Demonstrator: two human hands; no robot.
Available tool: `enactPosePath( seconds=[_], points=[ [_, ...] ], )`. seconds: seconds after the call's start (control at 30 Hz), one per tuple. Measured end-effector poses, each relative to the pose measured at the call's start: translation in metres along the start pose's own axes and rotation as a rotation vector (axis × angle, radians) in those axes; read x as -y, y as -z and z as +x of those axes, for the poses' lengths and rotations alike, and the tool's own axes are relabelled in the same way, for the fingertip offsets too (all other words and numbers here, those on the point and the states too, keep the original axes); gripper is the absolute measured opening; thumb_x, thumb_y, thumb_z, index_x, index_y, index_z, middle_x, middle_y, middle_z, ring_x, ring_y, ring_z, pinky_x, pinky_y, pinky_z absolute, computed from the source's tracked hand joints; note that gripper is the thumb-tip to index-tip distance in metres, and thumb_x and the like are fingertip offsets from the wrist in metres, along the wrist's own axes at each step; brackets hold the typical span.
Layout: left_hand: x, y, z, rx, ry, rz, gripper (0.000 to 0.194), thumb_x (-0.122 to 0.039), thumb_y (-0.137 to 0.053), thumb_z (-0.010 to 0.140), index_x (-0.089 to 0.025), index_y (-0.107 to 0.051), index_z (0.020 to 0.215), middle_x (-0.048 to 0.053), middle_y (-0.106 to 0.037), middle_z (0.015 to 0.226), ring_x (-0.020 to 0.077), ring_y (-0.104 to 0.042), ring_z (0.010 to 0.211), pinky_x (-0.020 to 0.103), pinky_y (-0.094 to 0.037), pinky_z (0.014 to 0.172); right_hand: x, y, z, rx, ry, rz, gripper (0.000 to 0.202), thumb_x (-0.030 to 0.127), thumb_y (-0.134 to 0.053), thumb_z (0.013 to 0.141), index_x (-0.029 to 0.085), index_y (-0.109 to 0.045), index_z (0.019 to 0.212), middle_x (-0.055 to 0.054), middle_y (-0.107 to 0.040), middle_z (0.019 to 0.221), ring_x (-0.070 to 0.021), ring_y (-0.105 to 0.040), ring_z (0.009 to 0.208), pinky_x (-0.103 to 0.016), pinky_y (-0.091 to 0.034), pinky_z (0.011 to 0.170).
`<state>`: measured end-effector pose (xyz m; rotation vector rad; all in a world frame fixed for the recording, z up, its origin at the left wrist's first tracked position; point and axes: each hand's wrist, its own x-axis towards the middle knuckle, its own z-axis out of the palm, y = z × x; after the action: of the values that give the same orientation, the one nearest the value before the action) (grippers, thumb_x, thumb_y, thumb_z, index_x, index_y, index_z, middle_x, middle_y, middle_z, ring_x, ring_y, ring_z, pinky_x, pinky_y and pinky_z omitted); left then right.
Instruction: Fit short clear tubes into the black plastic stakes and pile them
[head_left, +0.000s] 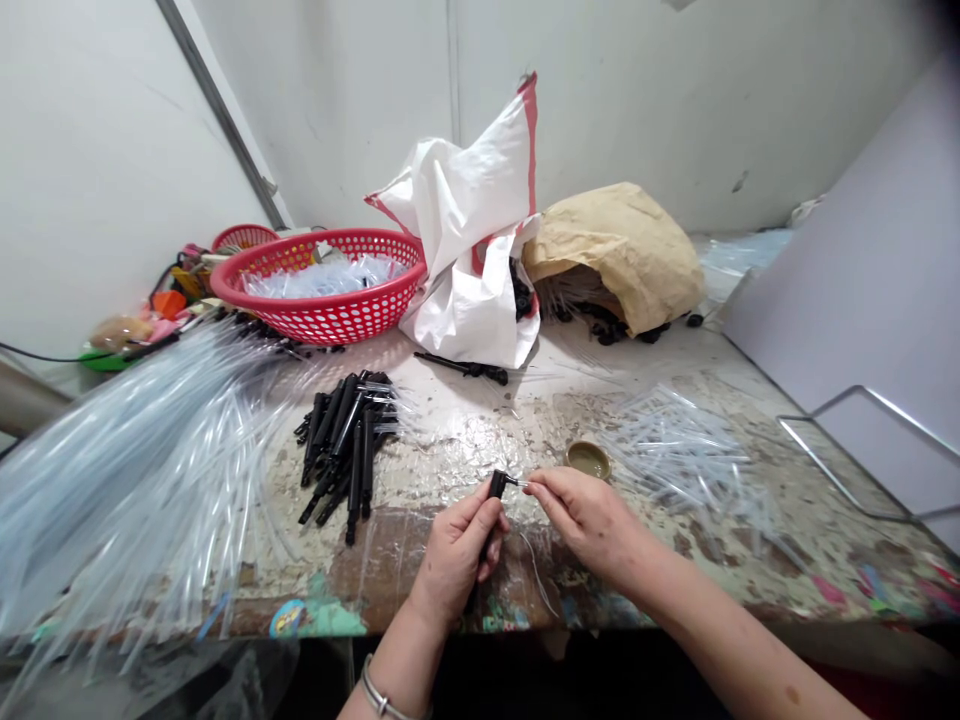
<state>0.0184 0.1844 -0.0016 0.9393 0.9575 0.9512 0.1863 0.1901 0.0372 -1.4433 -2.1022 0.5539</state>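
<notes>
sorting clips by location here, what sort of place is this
Probably a small workshop with a hand-assembly bench: the worn, stained worktable bears a pile of black parts and a heap of long clear tubes, and a white sack shows more black pieces at its mouth.

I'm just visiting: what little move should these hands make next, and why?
Probably the right hand should gently push the thin clear tube toward the black part, keeping it straight. The left hand grips the black part upright, and the tube, pinched in the right fingertips, lines up with its side arm. How far it is already on, I can't tell.
</notes>
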Motion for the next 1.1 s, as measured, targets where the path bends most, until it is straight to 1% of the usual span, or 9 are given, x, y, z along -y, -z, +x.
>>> enactPosePath(
  seconds=[0.13, 0.2, 0.27, 0.43, 0.6, 0.87, 0.93, 1.0, 1.1],
  points=[
    [0.000, -0.001, 0.000, 0.012, 0.009, 0.026, 0.029, -0.042, -0.057, 0.079, -0.013, -0.060, 0.078, -0.003, -0.050, 0.064, 0.0021, -0.035, 0.039, 0.014, -0.024, 0.032, 0.004, -0.002, -0.002, -0.004, 0.013, -0.047, 0.029, 0.024, -0.034, 0.091, 0.018, -0.059, 0.078, -0.006, -0.063, 0.074, -0.0166, -0.058, 0.070, -0.028, -0.044, 0.066],
    [0.000, -0.001, 0.000, 0.014, 0.023, 0.027, 0.029, -0.043, -0.057, 0.079, -0.014, -0.061, 0.079, -0.003, -0.049, 0.062, 0.0024, -0.034, 0.039, 0.015, -0.023, 0.032, 0.005, -0.003, -0.002, 0.003, -0.010, -0.051, 0.029, 0.024, -0.034, 0.091, 0.018, -0.059, 0.077, -0.006, -0.063, 0.074, -0.0168, -0.059, 0.070, -0.028, -0.044, 0.067],
    [0.000, -0.001, 0.000, 0.016, 0.036, 0.034, 0.029, -0.043, -0.058, 0.078, -0.014, -0.061, 0.080, -0.004, -0.049, 0.060, 0.0024, -0.033, 0.038, 0.015, -0.022, 0.032, 0.005, -0.004, -0.001, 0.023, -0.031, -0.040, 0.028, 0.025, -0.034, 0.090, 0.018, -0.058, 0.077, -0.006, -0.063, 0.072, -0.0168, -0.059, 0.069, -0.028, -0.044, 0.066],
    [0.000, -0.001, 0.001, 0.046, 0.058, 0.037, 0.030, -0.044, -0.056, 0.079, -0.014, -0.057, 0.072, -0.006, -0.045, 0.054, 0.0023, -0.031, 0.036, 0.015, -0.021, 0.032, 0.001, -0.001, 0.003, 0.072, -0.026, -0.017, 0.027, 0.025, -0.035, 0.089, 0.017, -0.057, 0.076, -0.005, -0.062, 0.071, -0.0160, -0.057, 0.067, -0.027, -0.042, 0.064],
    [0.001, -0.001, 0.002, 0.067, 0.069, 0.017, 0.029, -0.043, -0.054, 0.081, -0.014, -0.057, 0.076, -0.006, -0.045, 0.056, 0.0017, -0.030, 0.036, 0.014, -0.021, 0.031, -0.001, -0.002, 0.006, 0.108, -0.046, -0.007, 0.029, 0.026, -0.034, 0.088, 0.017, -0.055, 0.071, -0.004, -0.059, 0.067, -0.0153, -0.054, 0.062, -0.027, -0.039, 0.060],
    [0.000, -0.002, 0.004, 0.034, 0.088, 0.012, 0.031, -0.045, -0.056, 0.079, -0.014, -0.057, 0.082, -0.005, -0.047, 0.061, 0.0022, -0.032, 0.038, 0.013, -0.022, 0.031, -0.003, -0.007, 0.010, 0.105, -0.112, 0.104, 0.030, 0.029, -0.036, 0.088, 0.017, -0.055, 0.068, -0.001, -0.058, 0.062, -0.0135, -0.052, 0.058, -0.024, -0.038, 0.057],
    [0.001, -0.002, 0.004, 0.026, 0.069, 0.043, 0.032, -0.045, -0.055, 0.080, -0.014, -0.058, 0.087, -0.005, -0.047, 0.061, 0.0026, -0.032, 0.038, 0.013, -0.023, 0.031, -0.004, -0.009, 0.010, 0.087, -0.134, 0.145, 0.031, 0.031, -0.036, 0.088, 0.017, -0.057, 0.071, -0.002, -0.060, 0.065, -0.0146, -0.055, 0.062, -0.025, -0.041, 0.060],
    [0.003, -0.003, 0.002, 0.008, 0.022, 0.100, 0.035, -0.045, -0.053, 0.081, -0.016, -0.059, 0.100, -0.005, -0.047, 0.061, 0.0034, -0.034, 0.038, 0.014, -0.026, 0.031, -0.005, -0.012, 0.008, 0.076, -0.154, 0.189, 0.032, 0.032, -0.035, 0.089, 0.017, -0.059, 0.075, -0.003, -0.062, 0.070, -0.0160, -0.057, 0.067, -0.027, -0.044, 0.065],
    [0.008, -0.005, -0.002, -0.039, -0.058, 0.185, 0.042, -0.044, -0.051, 0.083, -0.018, -0.056, 0.116, -0.003, -0.051, 0.065, 0.0047, -0.037, 0.038, 0.017, -0.030, 0.033, -0.006, -0.016, 0.002, 0.014, -0.164, 0.250, 0.030, 0.034, -0.035, 0.090, 0.017, -0.060, 0.094, -0.007, -0.065, 0.089, -0.0191, -0.060, 0.084, -0.033, -0.047, 0.078]
  ],
)
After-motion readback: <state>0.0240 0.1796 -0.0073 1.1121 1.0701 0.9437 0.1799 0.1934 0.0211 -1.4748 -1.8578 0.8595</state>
